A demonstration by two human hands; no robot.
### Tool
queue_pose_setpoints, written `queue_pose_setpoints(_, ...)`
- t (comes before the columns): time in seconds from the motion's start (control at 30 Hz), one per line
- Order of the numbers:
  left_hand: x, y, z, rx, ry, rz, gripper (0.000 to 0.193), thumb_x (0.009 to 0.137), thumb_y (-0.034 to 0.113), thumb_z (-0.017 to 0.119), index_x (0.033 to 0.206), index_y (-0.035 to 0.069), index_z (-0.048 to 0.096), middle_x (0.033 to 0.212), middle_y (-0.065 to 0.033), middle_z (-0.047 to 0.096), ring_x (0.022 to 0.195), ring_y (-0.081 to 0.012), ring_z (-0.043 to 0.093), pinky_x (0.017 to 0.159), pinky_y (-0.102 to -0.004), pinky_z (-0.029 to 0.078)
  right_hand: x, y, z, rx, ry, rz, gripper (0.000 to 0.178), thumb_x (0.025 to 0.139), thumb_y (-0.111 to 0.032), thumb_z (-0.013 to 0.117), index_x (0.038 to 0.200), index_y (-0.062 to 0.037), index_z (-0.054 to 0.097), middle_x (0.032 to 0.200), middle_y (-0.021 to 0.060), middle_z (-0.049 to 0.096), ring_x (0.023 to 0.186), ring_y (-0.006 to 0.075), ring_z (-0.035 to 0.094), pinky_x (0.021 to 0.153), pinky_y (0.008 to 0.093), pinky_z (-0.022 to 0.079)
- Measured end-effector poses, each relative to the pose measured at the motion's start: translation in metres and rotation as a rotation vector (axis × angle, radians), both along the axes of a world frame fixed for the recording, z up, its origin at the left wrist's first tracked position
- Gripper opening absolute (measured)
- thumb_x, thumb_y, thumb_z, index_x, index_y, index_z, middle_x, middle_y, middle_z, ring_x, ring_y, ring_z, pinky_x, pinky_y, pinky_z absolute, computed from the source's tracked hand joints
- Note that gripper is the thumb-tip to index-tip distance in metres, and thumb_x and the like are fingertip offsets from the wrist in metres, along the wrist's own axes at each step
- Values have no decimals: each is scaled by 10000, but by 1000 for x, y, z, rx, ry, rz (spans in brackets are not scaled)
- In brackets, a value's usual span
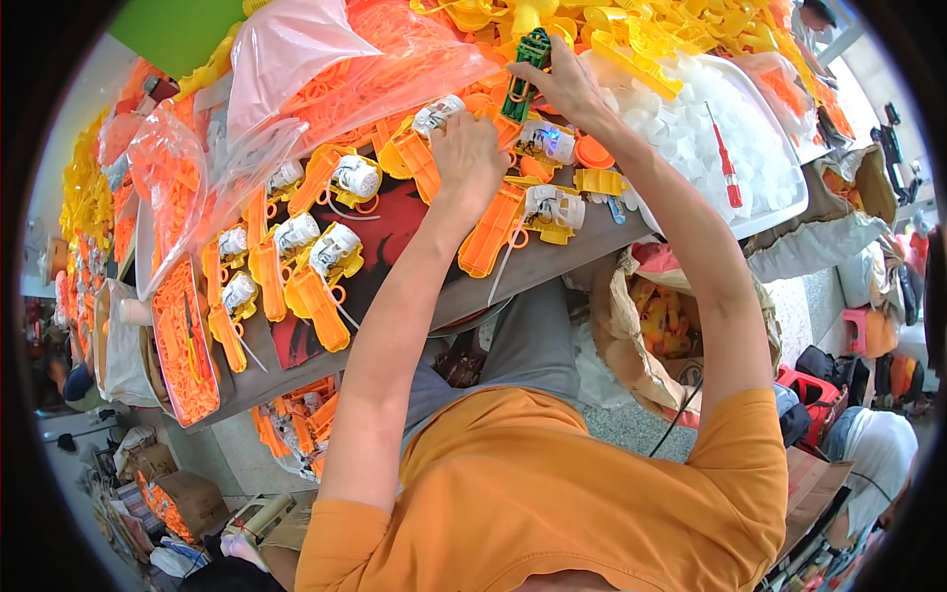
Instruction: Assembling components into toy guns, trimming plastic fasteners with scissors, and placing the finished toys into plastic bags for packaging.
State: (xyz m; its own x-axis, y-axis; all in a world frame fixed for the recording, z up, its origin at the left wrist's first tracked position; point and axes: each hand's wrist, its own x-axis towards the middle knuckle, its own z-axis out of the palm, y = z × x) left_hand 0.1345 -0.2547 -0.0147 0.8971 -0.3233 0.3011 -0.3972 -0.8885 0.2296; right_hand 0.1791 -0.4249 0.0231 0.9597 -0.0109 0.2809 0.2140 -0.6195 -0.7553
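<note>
My right hand (572,84) is closed around a green and black block-shaped thing (526,77), held over the far side of the table. To its left, my left hand (469,153) has its fingers curled down at the orange end of a half-shell toy gun (547,144), whose white round unit shows a blue glow. The back of the hand hides part of its grip. Another toy gun half with a white cylinder (437,116) lies just beyond the left hand. Nearer me sits one more orange and yellow toy gun half (493,229) with a white cable tie hanging down.
Several similar toy gun halves (321,296) lie at the left. A white tray of translucent pieces (750,168) bears a red screwdriver (725,158). Orange parts (395,59) and yellow parts (681,25) are heaped behind. An open sack (617,326) stands below the table edge.
</note>
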Motion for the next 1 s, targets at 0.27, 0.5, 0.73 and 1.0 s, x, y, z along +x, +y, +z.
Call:
queue_pose_setpoints(0.27, 24, 23, -3, -219, -15, -60, 240, 778, 189, 716, 953, 36, 655, 1001, -134, 624, 941, -316, 611, 800, -429, 485, -6, -14, 26, 79, -110, -9, 517, 857, -359, 719, 1085, 56, 512, 902, 129, 660, 764, 181, 689, 626, 303, 586)
queue_pose_setpoints(0.5, 66, 17, -7, -65, -323, -305, 100, 779, 65, 642, 877, 78, 656, 922, -106, 620, 902, -295, 621, 766, -411, 490, -8, -23, 42, 316, -146, 72, 402, 876, -299, 714, 1045, 21, 540, 906, 104, 663, 826, 169, 692, 653, 297, 603)
queue_pose_setpoints(0.73, 55, 22, 14, -152, -288, -284, 61, 818, 78, 590, 843, 70, 644, 896, -92, 613, 864, -282, 648, 725, -404, 525, -19, -37, 40, 345, -84, 25, 378, 879, -283, 714, 1055, 6, 545, 914, 99, 669, 821, 165, 683, 658, 281, 592)
queue_pose_setpoints(1.0, 52, 107, 48, -23, -452, 100, 203, 836, 255, 656, 946, 86, 634, 956, -92, 621, 897, -283, 610, 755, -422, 486, -18, -16, 43, 337, -24, 118, 427, 882, -309, 707, 1112, 8, 534, 951, 95, 668, 853, 156, 683, 680, 291, 592)
